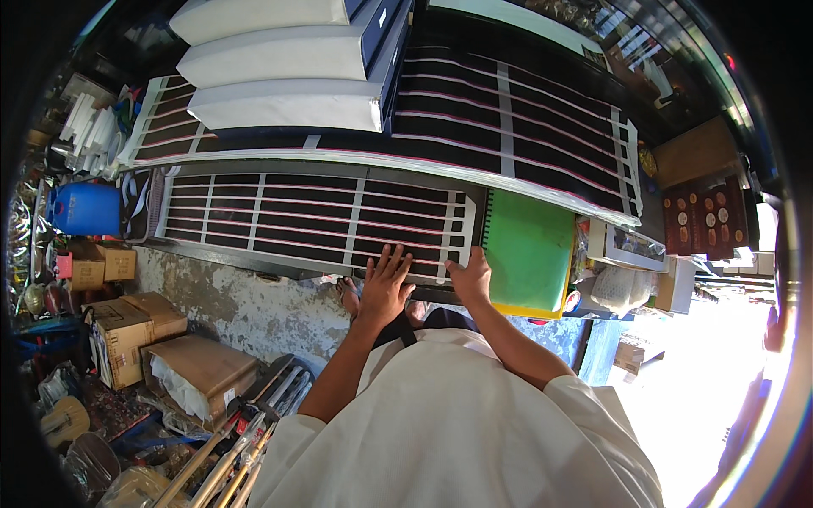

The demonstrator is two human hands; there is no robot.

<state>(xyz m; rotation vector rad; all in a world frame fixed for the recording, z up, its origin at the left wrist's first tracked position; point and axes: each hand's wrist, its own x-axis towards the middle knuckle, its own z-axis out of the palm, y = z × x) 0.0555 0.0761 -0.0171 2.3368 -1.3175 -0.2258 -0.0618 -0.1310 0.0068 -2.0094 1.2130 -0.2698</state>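
Observation:
A long black sheet (305, 212) with white and pinkish strips along it and pale bands across lies on a dark bench. My left hand (387, 284) rests flat near its right part, fingers spread on the strips. At the sheet's right end, my right hand (472, 279) has its thumb on the white border and its fingers curled at the edge; their undersides are hidden. Behind lies a larger stack of similar striped sheets (457, 127). Just right of my right hand is a green spiral-bound pad (525, 245) with a yellow edge beneath.
Several white and dark blue boxes (288, 106) are piled on the rear stack. A blue container (85, 208) stands at the left. Cardboard boxes (203, 368) and long poles (224, 457) crowd the lower left. Dark red patterned boxes (705, 218) sit at the right.

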